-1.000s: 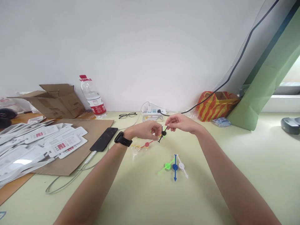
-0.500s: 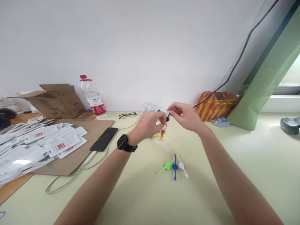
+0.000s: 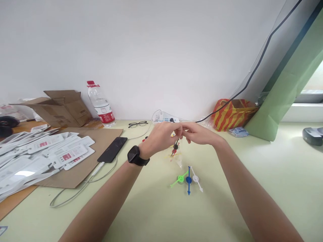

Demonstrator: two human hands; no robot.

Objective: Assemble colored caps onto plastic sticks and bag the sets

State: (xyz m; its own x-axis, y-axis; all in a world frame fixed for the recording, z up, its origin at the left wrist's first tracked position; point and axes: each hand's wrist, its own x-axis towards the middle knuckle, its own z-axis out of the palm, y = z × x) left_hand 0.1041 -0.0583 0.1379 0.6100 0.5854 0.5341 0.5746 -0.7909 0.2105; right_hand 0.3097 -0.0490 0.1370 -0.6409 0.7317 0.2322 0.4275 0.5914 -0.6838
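Observation:
My left hand [image 3: 165,135], with a black watch [image 3: 137,155] on its wrist, and my right hand [image 3: 198,133] meet above the middle of the table. Their fingers pinch together at the top of a black arrow spinner [image 3: 176,147], which hangs below the fingertips. Parts of its shaft are hidden by the fingers. Behind and below it lie red and yellow spinner pieces, partly covered, and a small clear plastic bag [image 3: 179,163]. Nearer to me, a green spinner [image 3: 180,178], a blue spinner [image 3: 188,180] and a white spinner [image 3: 195,178] lie in a row.
At left are white packets [image 3: 63,151] on a cardboard sheet [image 3: 106,137], a phone [image 3: 112,150] on a cable, a carton [image 3: 65,109] and a water bottle [image 3: 104,109]. Glasses [image 3: 138,124] and a power strip [image 3: 166,117] lie behind. A striped bag [image 3: 232,114] stands right.
My right hand has moved left and closed up against my left hand's fingertips. The black spinner has come lower and slightly left, now hanging beneath the joined fingers.

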